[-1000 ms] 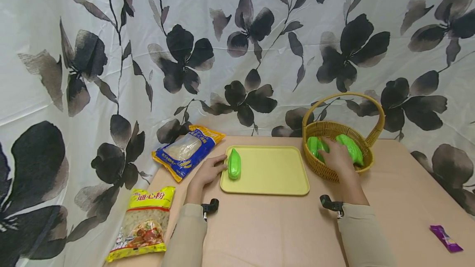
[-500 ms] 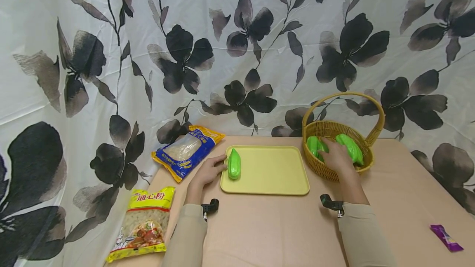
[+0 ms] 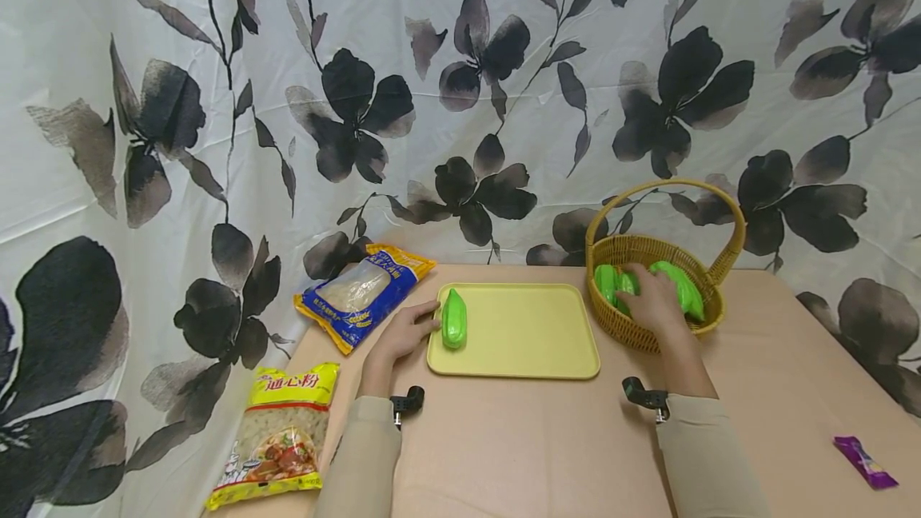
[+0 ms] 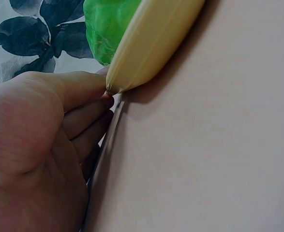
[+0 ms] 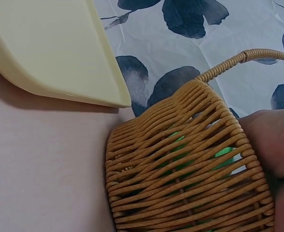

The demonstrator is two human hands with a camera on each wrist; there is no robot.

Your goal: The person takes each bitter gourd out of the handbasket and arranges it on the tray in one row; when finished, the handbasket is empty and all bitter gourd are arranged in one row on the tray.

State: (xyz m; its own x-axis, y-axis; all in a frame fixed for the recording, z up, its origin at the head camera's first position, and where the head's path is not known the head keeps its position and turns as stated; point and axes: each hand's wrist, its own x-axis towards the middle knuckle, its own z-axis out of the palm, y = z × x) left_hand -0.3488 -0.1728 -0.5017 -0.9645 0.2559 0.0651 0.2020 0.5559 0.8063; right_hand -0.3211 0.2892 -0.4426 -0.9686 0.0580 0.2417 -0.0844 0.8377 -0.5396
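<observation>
My left hand (image 3: 404,334) touches the left rim of a pale yellow tray (image 3: 532,334), thumb and fingers straight at its edge in the left wrist view. Beside the fingertips, a long, shiny green packet (image 3: 454,318) with a pointed far end lies upon the tray. To the right, my right hand (image 3: 656,300) reaches down into a wicker basket (image 3: 629,338) and holds one green packet (image 3: 628,286) at the basket's left side. Another green packet (image 3: 606,282) lies left of it, and more green (image 3: 679,286) shows right of the hand. The basket wall hides most right fingers in the right wrist view.
A blue and yellow bag (image 3: 363,294) lies behind my left hand. Nearer, a yellow bag of pasta (image 3: 281,430) is at the table's left edge. A small purple packet (image 3: 866,462) lies far right. The basket's tall handle (image 3: 669,184) arches over it. Floral cloth hangs behind.
My right hand has shifted slightly in the basket, and the green packet at its fingers has moved a little to the right. The left hand and tray stay put.
</observation>
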